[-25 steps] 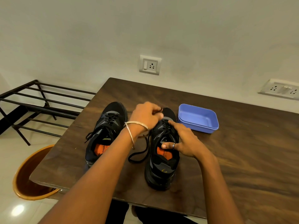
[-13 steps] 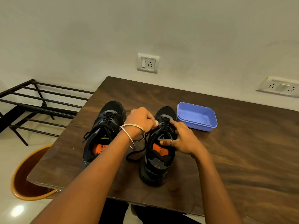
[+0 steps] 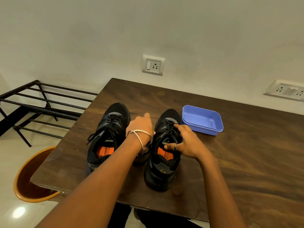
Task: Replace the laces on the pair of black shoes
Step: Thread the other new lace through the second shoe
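Table (image 3: pixel 230 162): dark wood; two black shoes are stood side by side near its left edge, toes toward the wall edge.
Left shoe (image 3: pixel 108 134): laced, untouched.
Right shoe (image 3: pixel 164 153): pressed at the tongue and laces by the right hand (image 3: pixel 185 143), fingers spread wide.
Left hand (image 3: pixel 141 125): placed between the shoes; its grip cannot be told, the fingers being hidden.
Blue tub (image 3: pixel 203 120): set just beside the right shoe's toe.
Orange bin (image 3: pixel 31 186): seen below the table's left corner.
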Available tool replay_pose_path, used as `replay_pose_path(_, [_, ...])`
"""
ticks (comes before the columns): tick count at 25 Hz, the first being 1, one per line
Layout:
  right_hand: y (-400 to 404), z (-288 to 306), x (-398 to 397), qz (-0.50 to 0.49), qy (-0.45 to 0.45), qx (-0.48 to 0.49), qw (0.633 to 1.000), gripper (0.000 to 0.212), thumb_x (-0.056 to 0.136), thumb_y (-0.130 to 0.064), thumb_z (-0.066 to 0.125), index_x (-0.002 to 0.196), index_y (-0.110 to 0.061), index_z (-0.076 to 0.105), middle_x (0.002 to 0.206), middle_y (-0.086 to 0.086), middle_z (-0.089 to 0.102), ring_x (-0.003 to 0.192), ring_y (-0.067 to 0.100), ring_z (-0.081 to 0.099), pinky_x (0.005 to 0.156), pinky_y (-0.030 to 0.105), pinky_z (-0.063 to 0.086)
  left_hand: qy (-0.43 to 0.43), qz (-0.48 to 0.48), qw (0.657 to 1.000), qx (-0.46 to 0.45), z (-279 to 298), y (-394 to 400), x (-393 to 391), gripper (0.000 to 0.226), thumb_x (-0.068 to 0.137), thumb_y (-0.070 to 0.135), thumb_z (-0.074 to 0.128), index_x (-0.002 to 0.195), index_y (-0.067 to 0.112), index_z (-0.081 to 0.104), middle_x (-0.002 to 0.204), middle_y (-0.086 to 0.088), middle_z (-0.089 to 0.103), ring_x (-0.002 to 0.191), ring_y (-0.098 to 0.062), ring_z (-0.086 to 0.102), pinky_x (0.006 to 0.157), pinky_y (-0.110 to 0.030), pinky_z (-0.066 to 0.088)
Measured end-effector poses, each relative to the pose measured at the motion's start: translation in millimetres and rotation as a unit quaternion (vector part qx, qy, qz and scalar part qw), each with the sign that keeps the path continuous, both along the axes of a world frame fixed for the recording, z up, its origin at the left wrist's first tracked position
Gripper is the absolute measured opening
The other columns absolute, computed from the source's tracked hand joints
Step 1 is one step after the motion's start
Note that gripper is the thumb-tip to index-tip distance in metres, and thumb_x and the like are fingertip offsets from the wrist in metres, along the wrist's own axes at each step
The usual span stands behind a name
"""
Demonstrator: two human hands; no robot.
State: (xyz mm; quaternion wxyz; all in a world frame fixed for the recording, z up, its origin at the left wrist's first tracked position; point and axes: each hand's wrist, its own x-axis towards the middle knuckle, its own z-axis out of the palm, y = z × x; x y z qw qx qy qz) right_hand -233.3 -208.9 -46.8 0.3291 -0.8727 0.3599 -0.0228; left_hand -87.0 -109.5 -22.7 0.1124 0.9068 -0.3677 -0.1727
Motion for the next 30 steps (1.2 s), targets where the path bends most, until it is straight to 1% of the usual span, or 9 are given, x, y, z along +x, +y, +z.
replay_pose_path(3, [-3.0,-1.4,-0.7,0.009,0.008,-0.009,1.000,0.103,0.072,-0.036,0.084,0.153,-0.013,0.025,0.149,0.003,0.031,0.137,0.025,0.035,0.113,0.040,0.036,0.049,-0.069,0.996,0.008,1.1,-4.7,0.8,0.020,0.084,0.027,0.071,0.104,0.027,0.073,0.111,-0.007,0.065,0.097,-0.032,0.065,0.085,-0.042,0.056])
replay_pose_path(7, [-3.3,-0.7,-0.2,0.015,0.014,-0.023,1.000,0.101,0.072,-0.037,0.084,0.152,-0.013,0.025,0.149,0.004,0.032,0.137,0.025,0.035,0.113,0.039,0.035,0.063,-0.046,0.997,-0.002,0.3,-1.2,4.3,0.008,0.080,0.023,0.073,0.076,0.030,0.074,0.108,-0.001,0.067,0.097,-0.028,0.063,0.087,-0.043,0.054])
replay_pose_path(11, [-4.2,2.1,-0.9,0.014,0.016,0.007,1.000,0.103,0.072,-0.038,0.084,0.153,-0.014,0.025,0.150,0.003,0.032,0.138,0.025,0.035,0.113,0.040,0.035,-0.033,-0.035,0.998,0.034,6.3,-1.2,6.3,0.017,0.080,0.037,0.068,0.093,0.026,0.069,0.128,-0.004,0.047,0.131,-0.036,0.035,0.107,-0.062,0.020])
replay_pose_path(13, [-5.5,5.0,-4.0,-0.005,-0.008,0.067,0.998,0.100,0.070,-0.036,0.085,0.151,-0.016,0.030,0.148,0.003,0.039,0.137,0.024,0.039,0.111,0.043,0.038,-0.019,-0.030,0.999,-0.032,17.1,-0.3,8.2,0.010,0.082,0.028,0.063,0.085,0.019,0.067,0.106,-0.004,0.064,0.114,-0.030,0.053,0.108,-0.060,0.023])
replay_pose_path(15, [-4.6,11.1,-7.4,-0.034,-0.066,0.088,0.993,0.086,0.072,-0.032,0.084,0.145,-0.017,0.041,0.140,0.003,0.050,0.131,0.021,0.046,0.109,0.042,0.042,0.128,0.004,0.977,-0.170,30.1,3.5,4.4,0.005,0.085,0.015,0.064,0.082,0.014,0.067,0.081,-0.004,0.071,0.085,-0.021,0.065,0.095,-0.049,0.045])
replay_pose_path(18, [4.0,28.8,-8.8,-0.085,-0.228,0.110,0.964,0.050,0.077,-0.025,0.078,0.123,-0.014,0.063,0.117,0.003,0.067,0.113,0.019,0.061,0.094,0.031,0.052,0.433,0.101,0.814,-0.374,53.5,8.3,-7.3,0.010,0.089,0.005,0.064,0.099,0.005,0.066,0.076,-0.011,0.070,0.060,-0.018,0.065,0.066,-0.030,0.057])
replay_pose_path(22, [24.8,49.9,-4.9,-0.039,-0.296,0.307,0.904,0.041,0.074,-0.028,0.070,0.113,-0.016,0.066,0.104,0.002,0.075,0.105,0.014,0.068,0.086,0.030,0.049,0.676,0.134,0.577,-0.439,67.1,2.6,-12.7,0.034,0.096,0.025,0.054,0.118,-0.001,0.060,0.114,-0.024,0.065,0.105,-0.031,0.066,0.095,-0.040,0.051])
replay_pose_path(26, [17.6,50.9,-10.6,-0.092,-0.370,0.333,0.862,0.024,0.085,-0.010,0.065,0.109,-0.005,0.068,0.077,0.006,0.072,0.073,0.017,0.068,0.076,0.031,0.052,0.705,0.182,0.450,-0.517,62.4,-3.3,-3.9,0.055,0.094,0.035,0.055,0.135,0.000,0.048,0.141,-0.027,0.044,0.132,-0.035,0.045,0.112,-0.044,0.034])
replay_pose_path(30, [-16.3,42.2,-39.6,-0.254,-0.447,0.189,0.837,0.014,0.094,-0.009,0.060,0.099,-0.005,0.073,0.068,-0.001,0.067,0.054,0.011,0.051,0.059,0.025,0.050,0.674,0.282,0.376,-0.570,51.7,-3.9,12.4,0.060,0.093,0.032,0.058,0.145,0.010,0.037,0.155,-0.024,0.024,0.144,-0.035,0.024,0.118,-0.045,0.022])
